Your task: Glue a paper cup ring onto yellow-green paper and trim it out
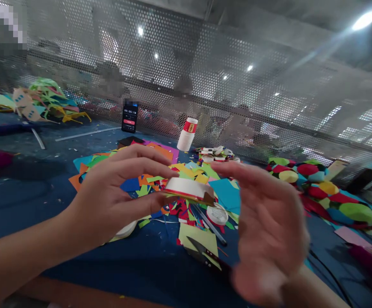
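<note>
My left hand (109, 188) pinches a cut-off paper cup base (189, 188) between thumb and fingers; its white wall ends in a red lower edge. To the right, my right hand (269, 214) is raised with fingers apart, holding nothing, and is partly blurred. Below the hands, dark-handled scissors (205, 252) lie across a pale yellow paper sheet (195, 234). A pen (214, 229) and another white cup base (217, 214) lie just behind them. Coloured paper scraps (178, 207) spread under the held piece.
A stack of paper cups (186, 139) and a phone showing a timer (129, 117) stand near a perforated metal screen (160, 68). Several cup pieces (218, 154) lie behind my right hand. Colourful paper crafts (317, 184) sit right; green paper crafts (45, 102) sit far left.
</note>
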The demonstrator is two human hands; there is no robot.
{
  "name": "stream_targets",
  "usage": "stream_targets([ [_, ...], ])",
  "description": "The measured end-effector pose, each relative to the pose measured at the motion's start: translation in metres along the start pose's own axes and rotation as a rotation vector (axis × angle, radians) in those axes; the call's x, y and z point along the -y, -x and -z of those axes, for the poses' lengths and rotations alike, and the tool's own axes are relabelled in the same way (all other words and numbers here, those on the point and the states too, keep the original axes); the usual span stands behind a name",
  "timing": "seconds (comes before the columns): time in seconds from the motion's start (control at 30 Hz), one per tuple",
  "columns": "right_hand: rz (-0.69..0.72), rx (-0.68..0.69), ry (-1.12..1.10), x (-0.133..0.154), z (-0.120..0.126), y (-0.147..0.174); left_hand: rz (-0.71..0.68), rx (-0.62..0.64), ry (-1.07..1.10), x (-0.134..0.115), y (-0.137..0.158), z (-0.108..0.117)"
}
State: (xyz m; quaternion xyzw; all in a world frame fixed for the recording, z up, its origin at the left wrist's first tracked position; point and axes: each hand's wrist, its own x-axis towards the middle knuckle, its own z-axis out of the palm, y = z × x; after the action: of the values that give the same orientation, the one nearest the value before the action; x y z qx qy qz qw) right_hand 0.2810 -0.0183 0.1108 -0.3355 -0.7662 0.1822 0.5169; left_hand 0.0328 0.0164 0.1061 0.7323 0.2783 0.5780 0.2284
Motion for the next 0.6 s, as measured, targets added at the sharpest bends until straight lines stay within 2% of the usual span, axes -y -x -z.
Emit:
stream_targets([
  [0.07, 0.346, -0.063, 0.397, 0.006, 0.003, -0.002, -0.104, -0.011, -0.031, 0.002, 0.002, 0.003],
  [0.1, 0.469, -0.075, 0.543, 0.009, 0.004, -0.003, -0.166, -0.015, -0.054, 0.004, 0.003, 0.004],
  [0.13, 0.536, -0.075, 0.649, 0.012, 0.004, -0.004, -0.239, -0.022, -0.085, 0.006, 0.003, 0.006],
  [0.27, 0.607, -0.101, 0.858, 0.018, 0.002, 0.000, -0.514, -0.019, -0.221, 0.013, 0.004, 0.008],
  [0.4, 0.605, -0.041, 0.908, 0.019, 0.001, 0.005, -0.521, 0.022, -0.233, 0.014, 0.002, 0.008],
  [0.6, 0.638, -0.115, 0.732, 0.020, -0.004, 0.003, -0.553, 0.039, -0.223, 0.014, 0.003, 0.008],
])
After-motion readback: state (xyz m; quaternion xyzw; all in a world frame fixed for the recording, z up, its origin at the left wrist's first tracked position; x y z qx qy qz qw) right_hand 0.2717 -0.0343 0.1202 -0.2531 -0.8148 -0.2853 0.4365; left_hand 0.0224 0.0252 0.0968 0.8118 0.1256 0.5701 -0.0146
